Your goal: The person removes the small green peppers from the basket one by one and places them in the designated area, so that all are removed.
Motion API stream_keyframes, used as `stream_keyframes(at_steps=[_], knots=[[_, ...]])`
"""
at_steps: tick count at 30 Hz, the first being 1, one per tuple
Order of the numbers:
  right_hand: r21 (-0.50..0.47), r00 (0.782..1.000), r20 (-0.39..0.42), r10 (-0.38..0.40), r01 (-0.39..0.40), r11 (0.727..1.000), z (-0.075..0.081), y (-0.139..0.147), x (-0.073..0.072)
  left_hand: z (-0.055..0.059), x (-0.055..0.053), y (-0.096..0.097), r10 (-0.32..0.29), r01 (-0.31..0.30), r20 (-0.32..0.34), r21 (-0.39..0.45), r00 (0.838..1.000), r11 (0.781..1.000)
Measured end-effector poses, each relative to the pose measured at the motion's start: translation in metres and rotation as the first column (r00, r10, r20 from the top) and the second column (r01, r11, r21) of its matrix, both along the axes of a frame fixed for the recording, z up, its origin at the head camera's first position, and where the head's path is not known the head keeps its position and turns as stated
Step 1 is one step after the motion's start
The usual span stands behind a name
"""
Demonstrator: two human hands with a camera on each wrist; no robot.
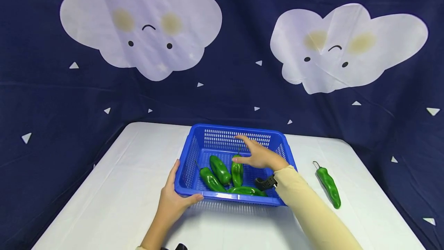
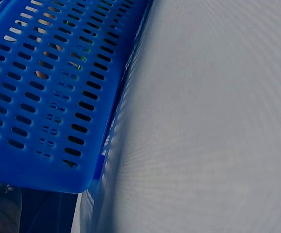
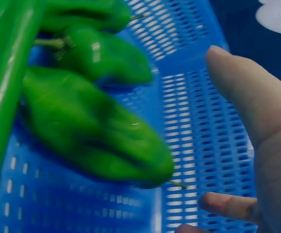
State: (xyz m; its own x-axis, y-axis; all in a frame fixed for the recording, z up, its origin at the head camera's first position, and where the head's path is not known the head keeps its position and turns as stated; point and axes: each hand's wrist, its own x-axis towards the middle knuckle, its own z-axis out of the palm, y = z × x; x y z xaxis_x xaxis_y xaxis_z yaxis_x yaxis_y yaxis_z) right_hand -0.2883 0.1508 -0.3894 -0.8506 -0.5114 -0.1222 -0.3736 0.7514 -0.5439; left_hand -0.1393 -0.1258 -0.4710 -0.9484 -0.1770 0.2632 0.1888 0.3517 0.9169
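Observation:
A blue plastic basket [image 1: 239,129] with slotted walls holds several long green peppers. My right hand [image 1: 261,156] is inside it, fingers and thumb spread apart, beside an upright-lying pepper [image 1: 237,173]. In the right wrist view, a gap shows between that hand's thumb [image 3: 249,90] and the nearest pepper [image 3: 96,131]. My left hand [image 1: 175,201] spans the basket's near left corner with straight, spread fingers, its thumb along the front rim. Two peppers lie to the left, one at an angle [image 1: 211,180] and one behind it [image 1: 220,169]; another pepper [image 1: 248,191] lies along the front wall.
One more green pepper [image 1: 328,186] lies on the white tabletop [image 1: 114,188], right of the basket. A dark blue cloth [image 1: 243,103] printed with clouds and triangles hangs behind the table. A black wrist strap [image 1: 265,183] is on the right wrist.

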Motion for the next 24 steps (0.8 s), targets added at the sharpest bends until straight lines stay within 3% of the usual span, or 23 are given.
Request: stream_keyframes(at_steps=[9, 13, 24], knots=[[0.101, 0.996, 0.089, 0.001, -0.011, 0.995, -0.017, -0.01, -0.011, 0.005, -0.008, -0.003, 0.004, -0.004, -0.008, -0.015, 1.0, 1.0], [0.096, 0.995, 0.098, 0.021, -0.03, 0.995, -0.02, -0.014, -0.012, 0.006, -0.008, -0.004, 0.013, -0.013, -0.008, -0.022, 1.0, 1.0], [0.154, 0.995, 0.103, -0.02, 0.004, 0.988, -0.037, -0.012, 0.007, 0.003, 0.009, 0.005, 0.039, -0.037, 0.04, -0.05, 0.998, 0.998]])
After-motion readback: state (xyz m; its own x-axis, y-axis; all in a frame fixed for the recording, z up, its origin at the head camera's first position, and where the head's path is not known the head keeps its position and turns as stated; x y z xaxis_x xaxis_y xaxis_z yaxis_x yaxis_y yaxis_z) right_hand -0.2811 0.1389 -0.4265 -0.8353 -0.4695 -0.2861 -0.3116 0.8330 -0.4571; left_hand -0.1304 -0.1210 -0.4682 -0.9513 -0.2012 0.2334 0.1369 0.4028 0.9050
